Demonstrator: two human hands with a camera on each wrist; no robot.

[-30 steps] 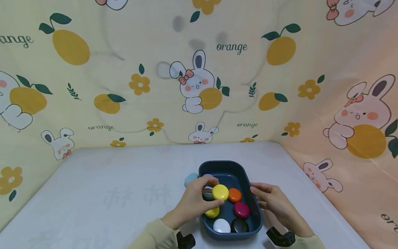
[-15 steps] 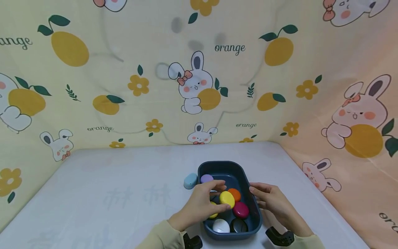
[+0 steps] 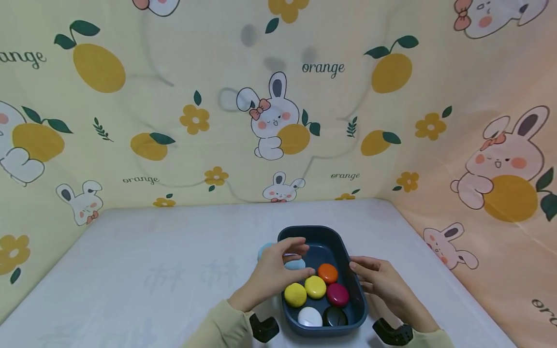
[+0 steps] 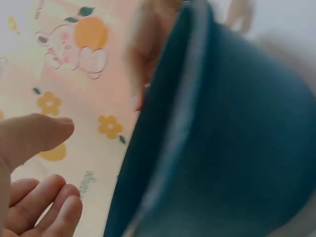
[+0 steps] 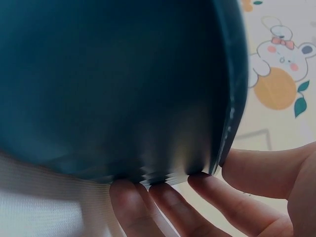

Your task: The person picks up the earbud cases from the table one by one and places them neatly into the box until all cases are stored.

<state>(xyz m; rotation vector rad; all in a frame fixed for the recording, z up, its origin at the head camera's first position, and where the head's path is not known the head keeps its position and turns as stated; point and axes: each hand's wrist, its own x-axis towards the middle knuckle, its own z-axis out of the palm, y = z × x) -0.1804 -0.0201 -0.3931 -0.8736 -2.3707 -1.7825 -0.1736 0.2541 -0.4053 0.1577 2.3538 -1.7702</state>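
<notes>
Two hands are seen at a dark blue plastic tray [image 3: 356, 299] that is set on the white tabletop [image 3: 152, 270]. The left hand [image 3: 271, 273] is held over the tray's left rim with its fingers loosely spread and nothing gripped; a pale blue stone [image 3: 295, 264] lies just under its fingertips, though contact cannot be told. The right hand [image 3: 383, 285] is laid against the tray's right wall, fingers straight and pressed to the outside, as is shown in the right wrist view [image 5: 163, 197]. Smooth, rounded, pebble-shaped pieces are held in the tray: two yellow stones [image 3: 305, 291] side by side, an orange stone [image 3: 328, 273] behind them, a magenta stone [image 3: 337, 294] to the right, and a white stone [image 3: 310, 316] and a black stone [image 3: 335, 316] at the near end. Another pale blue piece [image 3: 262, 251] is partly hidden behind the left hand, outside the tray.
</notes>
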